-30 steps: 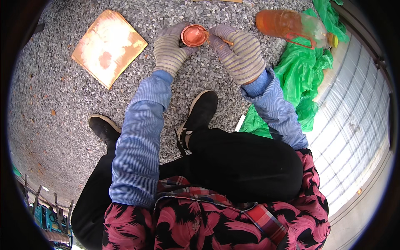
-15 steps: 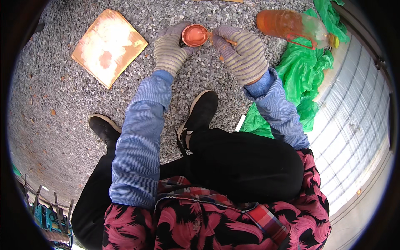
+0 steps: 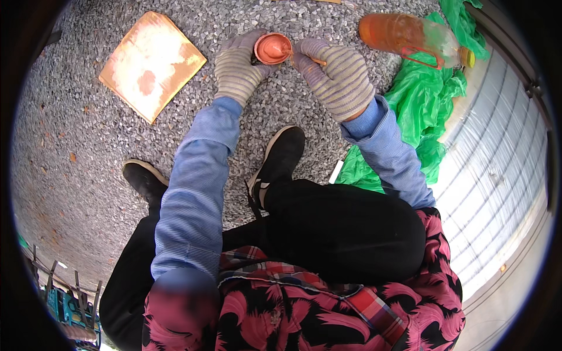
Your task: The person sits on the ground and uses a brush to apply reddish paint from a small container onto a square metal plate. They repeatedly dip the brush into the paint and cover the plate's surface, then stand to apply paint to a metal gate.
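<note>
A small round terracotta-coloured cup (image 3: 272,48) with a wet orange-pink mass inside is tipped so that its mouth faces up. My left hand (image 3: 239,70), in a grey striped knit glove, is closed around the cup's left and lower rim. At its right rim, my right hand (image 3: 335,76), gloved the same way, pinches a thin wooden stick (image 3: 319,61). The stick's tip reaches the cup's edge at the orange mass, and most of its length is hidden by my fingers. Both hands are held out over the gravel.
On the gravel (image 3: 76,140) at the left lies a square board (image 3: 167,64) smeared whitish and orange. To the right are a plastic bottle (image 3: 410,38) of amber liquid with a yellow cap and a crumpled green plastic sheet (image 3: 418,117). A pale grid-lined surface (image 3: 497,158) borders the right side.
My right hand has shifted slightly left, bringing the stick closer into the cup. The orange mass inside looks differently shaped. My left hand keeps its grip on the cup.
</note>
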The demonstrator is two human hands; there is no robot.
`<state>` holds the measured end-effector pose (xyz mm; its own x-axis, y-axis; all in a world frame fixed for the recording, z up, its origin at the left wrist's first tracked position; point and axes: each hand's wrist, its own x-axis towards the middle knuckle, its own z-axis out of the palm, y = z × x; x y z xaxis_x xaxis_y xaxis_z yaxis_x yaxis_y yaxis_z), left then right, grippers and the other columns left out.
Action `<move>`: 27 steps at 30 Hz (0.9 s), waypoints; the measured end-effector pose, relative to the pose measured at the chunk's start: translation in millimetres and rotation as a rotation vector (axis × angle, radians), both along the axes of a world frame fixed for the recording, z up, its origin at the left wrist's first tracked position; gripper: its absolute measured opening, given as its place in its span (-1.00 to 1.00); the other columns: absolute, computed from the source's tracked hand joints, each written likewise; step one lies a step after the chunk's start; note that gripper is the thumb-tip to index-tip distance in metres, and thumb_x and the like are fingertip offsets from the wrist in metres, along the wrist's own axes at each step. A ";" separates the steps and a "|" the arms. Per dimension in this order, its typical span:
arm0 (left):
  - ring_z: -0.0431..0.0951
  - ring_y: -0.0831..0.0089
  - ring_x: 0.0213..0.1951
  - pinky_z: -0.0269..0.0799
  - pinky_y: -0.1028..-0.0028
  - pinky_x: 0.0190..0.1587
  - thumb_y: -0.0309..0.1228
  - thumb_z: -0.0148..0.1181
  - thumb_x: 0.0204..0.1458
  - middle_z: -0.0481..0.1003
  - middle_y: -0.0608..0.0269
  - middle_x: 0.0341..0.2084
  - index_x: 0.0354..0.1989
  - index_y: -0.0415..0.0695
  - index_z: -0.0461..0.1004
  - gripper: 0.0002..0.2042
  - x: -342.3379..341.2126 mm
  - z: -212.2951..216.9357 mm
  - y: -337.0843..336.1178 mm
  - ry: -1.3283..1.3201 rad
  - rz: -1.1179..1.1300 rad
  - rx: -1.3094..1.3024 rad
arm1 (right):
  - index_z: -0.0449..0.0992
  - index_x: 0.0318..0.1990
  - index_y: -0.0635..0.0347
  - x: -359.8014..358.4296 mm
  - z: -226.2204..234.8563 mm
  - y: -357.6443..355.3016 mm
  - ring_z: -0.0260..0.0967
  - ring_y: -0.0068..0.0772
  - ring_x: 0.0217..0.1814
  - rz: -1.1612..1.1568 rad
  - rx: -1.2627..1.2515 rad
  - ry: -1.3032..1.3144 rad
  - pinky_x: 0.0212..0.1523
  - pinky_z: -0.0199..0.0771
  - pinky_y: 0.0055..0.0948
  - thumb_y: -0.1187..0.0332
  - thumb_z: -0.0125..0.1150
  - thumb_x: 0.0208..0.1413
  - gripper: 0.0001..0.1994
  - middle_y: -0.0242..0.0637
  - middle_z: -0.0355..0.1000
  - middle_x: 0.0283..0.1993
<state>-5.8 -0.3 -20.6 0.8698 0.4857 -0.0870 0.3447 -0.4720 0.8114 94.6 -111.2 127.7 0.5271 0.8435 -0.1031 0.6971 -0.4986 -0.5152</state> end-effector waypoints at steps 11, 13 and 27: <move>0.29 0.19 0.03 0.18 0.27 0.10 -0.34 0.36 -0.34 0.37 0.22 -0.04 0.05 -0.03 0.28 -0.35 -7.7 11.3 -0.6 0.058 -0.022 0.011 | 0.40 -0.14 0.19 0.3 -7.2 -10.3 0.47 -0.17 -0.30 -0.267 0.050 0.225 -0.31 0.47 -0.34 0.20 0.24 -0.05 -0.64 -0.10 0.48 -0.39; 0.32 0.13 0.00 0.24 0.27 0.06 -0.34 0.31 -0.27 0.36 0.11 -0.06 0.06 -0.07 0.28 -0.40 -16.2 16.4 1.4 0.004 0.013 0.037 | 0.37 -0.08 0.19 -3.0 -6.4 -12.2 0.48 -0.23 -0.33 -0.350 0.095 0.325 -0.33 0.47 -0.36 0.20 0.27 -0.08 -0.58 -0.10 0.47 -0.38; 0.39 0.34 -0.20 0.34 0.46 -0.10 -0.44 0.34 -0.21 0.36 0.12 -0.18 0.07 -0.29 0.23 -0.39 -139.7 40.4 96.7 0.133 0.890 0.050 | 0.16 0.12 0.26 -40.4 -11.9 -92.5 0.23 -0.60 -0.45 -0.698 0.127 0.757 -0.39 0.33 -0.58 0.48 0.36 -0.23 -0.32 -0.39 0.30 -0.47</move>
